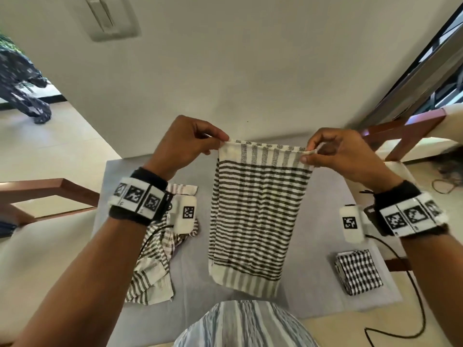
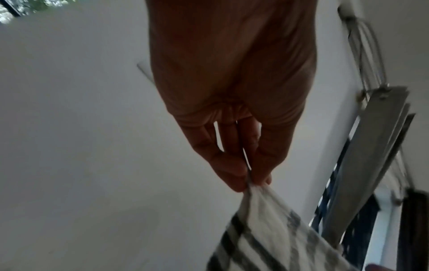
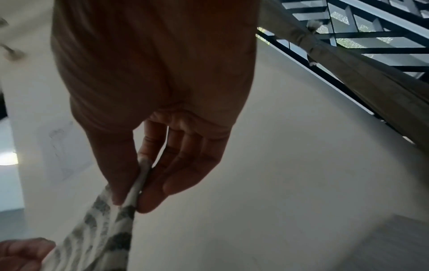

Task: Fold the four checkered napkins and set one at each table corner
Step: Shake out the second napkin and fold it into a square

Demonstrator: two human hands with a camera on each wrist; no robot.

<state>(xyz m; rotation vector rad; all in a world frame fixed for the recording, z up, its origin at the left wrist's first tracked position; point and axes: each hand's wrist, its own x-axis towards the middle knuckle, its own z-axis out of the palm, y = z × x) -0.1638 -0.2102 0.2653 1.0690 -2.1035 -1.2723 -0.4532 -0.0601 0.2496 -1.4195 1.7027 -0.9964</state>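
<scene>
Held napkin (image 1: 255, 211) white, dark-striped; folded napkin (image 1: 358, 271) black-white checked.

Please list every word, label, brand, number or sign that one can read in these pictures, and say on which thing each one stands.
No readable words, brands or numbers.
Left wrist band: black-and-white square code markers, no letters.
Right wrist band: the same kind of markers; tiny marks beneath them are too small to read.
Two white wrist units: one code marker each, no text.

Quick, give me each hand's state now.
Left hand: pinching one top corner of the striped napkin.
Right hand: pinching the other top corner.
</scene>
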